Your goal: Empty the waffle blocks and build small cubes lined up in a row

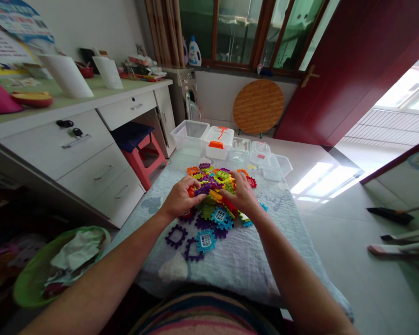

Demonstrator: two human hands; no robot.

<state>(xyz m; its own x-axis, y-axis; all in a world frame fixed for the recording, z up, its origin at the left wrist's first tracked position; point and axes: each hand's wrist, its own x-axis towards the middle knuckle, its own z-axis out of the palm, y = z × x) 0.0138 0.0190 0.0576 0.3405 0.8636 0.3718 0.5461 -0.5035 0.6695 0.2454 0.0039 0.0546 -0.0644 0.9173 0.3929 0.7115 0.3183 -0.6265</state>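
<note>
A heap of colourful toothed plastic building pieces (207, 212) lies on the cloth-covered table in front of me. My left hand (179, 197) is at the heap's left side, its thumb and fingers closed on a purple building piece (203, 189). On the opposite side, my right hand (243, 193) rests against the pile with thumb and fingers apart; its thumb tip is near a yellow piece (215, 196). Closer to me lie a purple square frame (176, 227) and a blue piece with a white lattice window (206, 240), which overlaps another purple frame (187, 251).
At the table's far end stand an open clear bin (181, 137), a lidded box with orange latches (218, 144) and several clear containers (240, 149). To the left are a white desk (80, 153), a red stool (145, 160) and a green basket (24, 288).
</note>
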